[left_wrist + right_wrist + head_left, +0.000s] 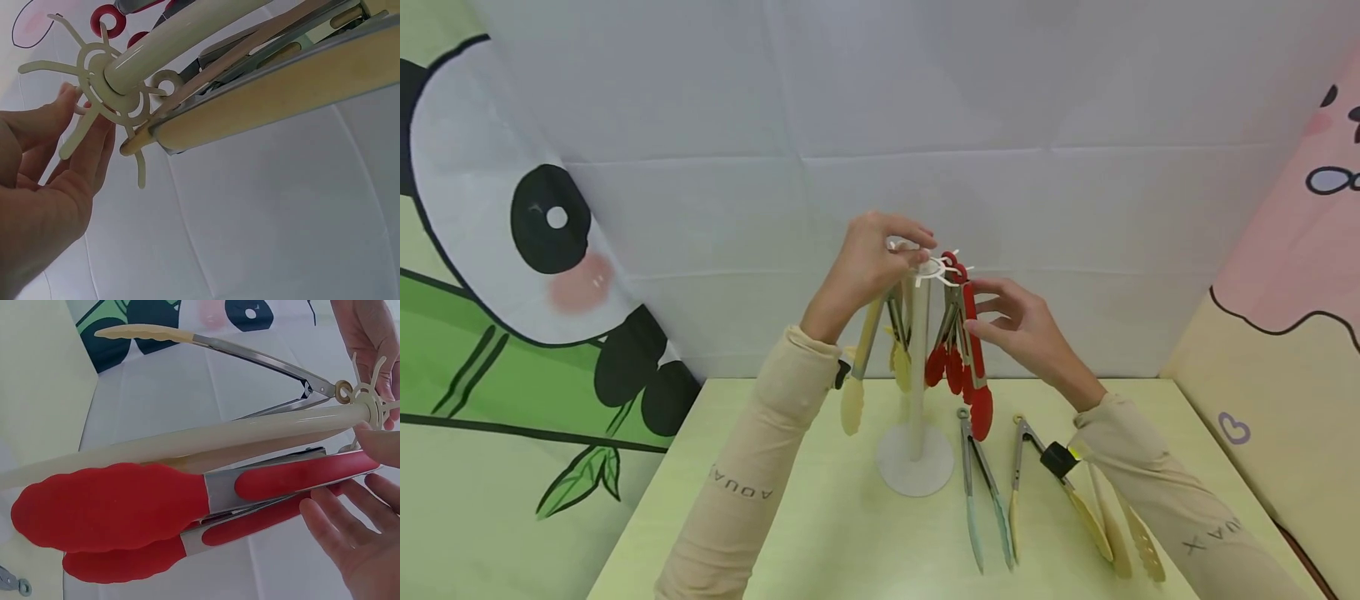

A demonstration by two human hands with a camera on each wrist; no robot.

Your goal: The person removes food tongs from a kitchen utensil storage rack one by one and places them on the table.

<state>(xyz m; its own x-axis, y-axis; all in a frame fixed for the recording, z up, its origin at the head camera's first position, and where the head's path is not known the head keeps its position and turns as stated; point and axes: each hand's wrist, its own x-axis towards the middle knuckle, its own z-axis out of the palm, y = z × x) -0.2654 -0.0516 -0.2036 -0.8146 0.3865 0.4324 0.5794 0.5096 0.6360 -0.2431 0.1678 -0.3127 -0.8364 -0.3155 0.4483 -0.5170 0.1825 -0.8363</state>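
My left hand point(868, 258) is at the top of a white hook stand point(917, 367) and pinches its hooked ring point(112, 87) at the edge. Two pairs of red tongs point(973, 358) hang from hooks on the right side of the stand, their scalloped tips down. Beside their handles is my right hand point(1018, 321), its fingers spread and loosely bent. In the right wrist view, fingertips point(315, 509) touch or nearly touch the nearer red tongs' handle, and the thumb lies above it. Yellow tongs point(859, 379) hang on the stand's left side.
Teal-tipped tongs point(981, 500) lie spread on the pale table point(820, 517), right of the stand's round base point(891, 475). Yellow-tipped tongs point(1090, 517) and beige utensils point(1142, 542) lie further right, partly under my right forearm. A white cloth point(737, 217) hangs behind.
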